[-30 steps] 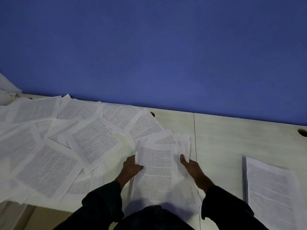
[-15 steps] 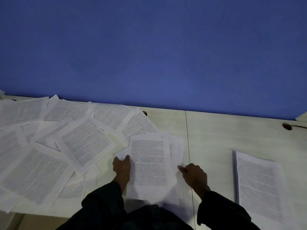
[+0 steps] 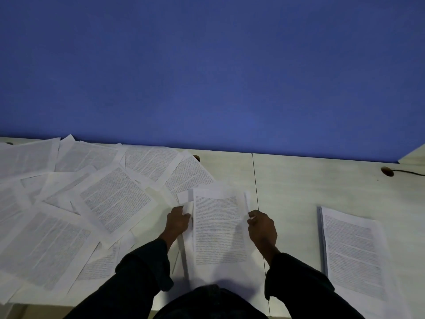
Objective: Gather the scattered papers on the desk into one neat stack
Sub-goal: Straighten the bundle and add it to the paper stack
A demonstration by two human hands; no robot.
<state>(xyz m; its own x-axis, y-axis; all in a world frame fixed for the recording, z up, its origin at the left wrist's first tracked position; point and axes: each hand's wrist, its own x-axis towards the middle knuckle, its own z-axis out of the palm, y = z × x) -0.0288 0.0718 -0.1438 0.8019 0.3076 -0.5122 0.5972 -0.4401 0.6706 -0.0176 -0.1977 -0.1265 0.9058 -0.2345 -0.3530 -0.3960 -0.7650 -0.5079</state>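
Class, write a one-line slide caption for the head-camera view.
Both hands, left hand and right hand, square up a small sheaf of papers between scattered sheets and a finished stack.

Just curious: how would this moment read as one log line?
step: squaring bundle | left hand: grips bundle left edge | right hand: grips right edge | loose sheets: scattered left | finished stack: right

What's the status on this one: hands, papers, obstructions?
Left hand and right hand grip small pile by its sides. Scattered sheets still spread left. Finished stack right. Nothing blocking.
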